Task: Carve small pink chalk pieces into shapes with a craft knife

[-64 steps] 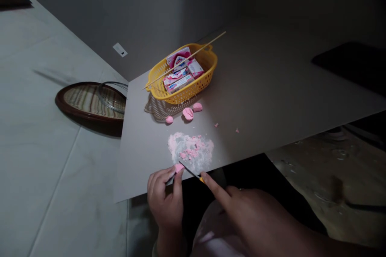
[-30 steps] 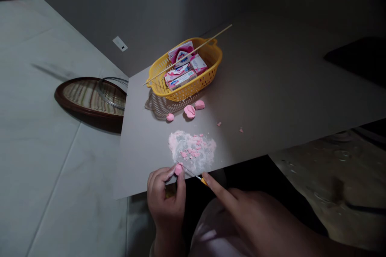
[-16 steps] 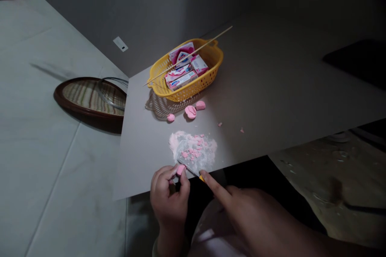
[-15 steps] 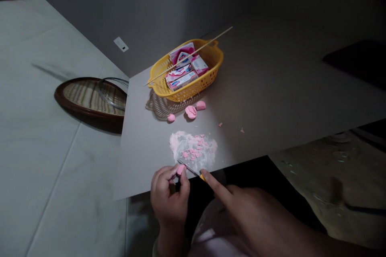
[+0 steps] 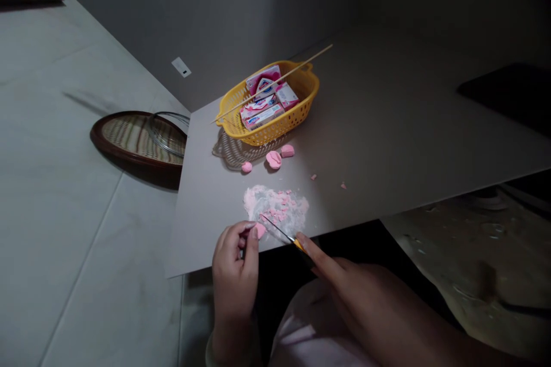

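Note:
My left hand (image 5: 236, 261) pinches a small pink piece of soap (image 5: 260, 230) at the table's front edge. A utility knife (image 5: 282, 232) with a thin blade and a yellow part on its handle is in my right hand (image 5: 331, 269), the index finger laid along it. The blade points left over a patch of pink shavings and whitish powder (image 5: 275, 209), its tip just above the soap piece. Whether blade and soap touch, I cannot tell. Behind the powder lie several pink soap lumps, the largest a rounded one (image 5: 273, 160).
A yellow plastic basket (image 5: 301, 117) holds several pink-and-white soap boxes (image 5: 262, 114), with a thin wooden stick (image 5: 297, 70) across its rim. Left of the grey table (image 5: 365, 166) is a brown-rimmed woven seat (image 5: 129, 149) with a coil of clear tubing (image 5: 163, 140).
The knife has lifted away from the soap piece and shifted slightly right. My left hand has turned the piece and moved it up a little. The view has shifted slightly.

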